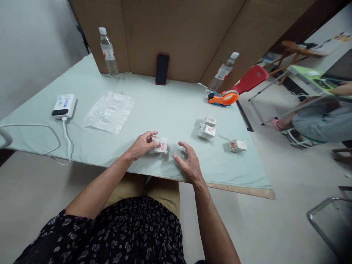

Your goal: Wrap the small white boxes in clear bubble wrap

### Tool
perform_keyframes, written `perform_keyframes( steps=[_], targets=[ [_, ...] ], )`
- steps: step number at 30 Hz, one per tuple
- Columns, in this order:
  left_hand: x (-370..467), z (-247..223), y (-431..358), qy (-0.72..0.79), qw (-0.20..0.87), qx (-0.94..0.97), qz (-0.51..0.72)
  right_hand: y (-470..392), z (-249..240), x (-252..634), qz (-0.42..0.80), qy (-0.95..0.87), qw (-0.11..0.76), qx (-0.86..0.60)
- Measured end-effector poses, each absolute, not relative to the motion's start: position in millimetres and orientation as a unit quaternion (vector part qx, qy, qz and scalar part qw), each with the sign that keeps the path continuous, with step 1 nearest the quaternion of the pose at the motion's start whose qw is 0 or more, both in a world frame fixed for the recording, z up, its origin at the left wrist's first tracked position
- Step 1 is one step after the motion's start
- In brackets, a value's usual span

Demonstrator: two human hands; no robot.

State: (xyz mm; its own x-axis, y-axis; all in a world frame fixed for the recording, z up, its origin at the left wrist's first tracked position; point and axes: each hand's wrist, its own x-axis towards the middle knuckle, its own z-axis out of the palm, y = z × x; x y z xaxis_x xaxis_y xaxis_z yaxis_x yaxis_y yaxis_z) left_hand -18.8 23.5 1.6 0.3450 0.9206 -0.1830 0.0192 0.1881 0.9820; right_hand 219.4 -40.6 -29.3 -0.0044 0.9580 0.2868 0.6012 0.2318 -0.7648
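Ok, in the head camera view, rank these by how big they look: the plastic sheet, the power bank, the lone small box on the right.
1. plastic sheet
2. power bank
3. lone small box

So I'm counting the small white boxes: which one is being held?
The small white box by the near table edge, gripped by the left hand. The others lie untouched further right.

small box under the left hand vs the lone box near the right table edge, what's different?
The box under the left hand is gripped by the left hand fingers; the lone box sits untouched, apart from both hands. The held box lies near the table's front edge, in front of the person; the lone box sits far to the right, past the right hand. Shared: both are small white boxes with red print.
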Motion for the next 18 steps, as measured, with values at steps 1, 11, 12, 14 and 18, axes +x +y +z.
perform_keyframes(
  steps=[1,11,12,14,18],
  targets=[
    [-13.5,2.5,29.1,0.447,0.629,0.522,0.364,-42.2,-31.9,227.6,0.200,-0.659,0.412,-0.597],
    [106.0,10.0,133.2,0.490,0.562,0.564,0.354,-58.3,-54.1,263.5,0.091,-0.618,0.405,-0.667],
    [117.4,9.4,141.5,0.495,0.552,0.576,0.344,-58.4,-54.4,262.2,0.088,-0.620,0.402,-0.668],
    [136.8,7.7,155.0,0.504,0.531,0.598,0.326,-58.4,-54.6,260.5,0.084,-0.623,0.395,-0.670],
    [164.6,5.8,173.6,0.506,0.512,0.624,0.305,-58.8,-55.4,260.5,0.077,-0.626,0.381,-0.676]
  ],
)
